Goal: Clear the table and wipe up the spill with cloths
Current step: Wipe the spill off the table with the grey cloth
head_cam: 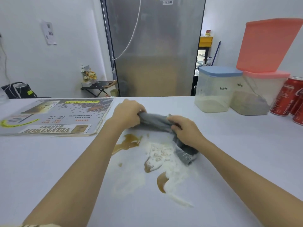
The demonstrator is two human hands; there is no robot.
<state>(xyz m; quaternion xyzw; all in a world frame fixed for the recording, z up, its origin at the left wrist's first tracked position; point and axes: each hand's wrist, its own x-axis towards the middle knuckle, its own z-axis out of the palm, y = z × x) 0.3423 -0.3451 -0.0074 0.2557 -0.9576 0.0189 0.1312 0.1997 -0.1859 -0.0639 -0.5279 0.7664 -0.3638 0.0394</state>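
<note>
A grey cloth (155, 120) is stretched between both hands above the white table (49, 161). My left hand (127, 112) grips its left end with curled fingers. My right hand (185, 128) grips the other part, and the cloth's loose tail (186, 154) drapes down onto the table under that wrist. Just in front of the hands lies the spill: brown liquid (129, 142) in puddles and a heap of white powder (159, 153), with more brown liquid (161, 181) and scattered powder nearer me.
A bakery menu sheet (52, 117) lies flat at the left. At the right stand a blue-lidded "latte" container (214, 89), a pink-lidded container (260, 94) with another pink tub (268, 45) on top, and red cans (290, 97). A steel fridge (155, 46) stands behind the table.
</note>
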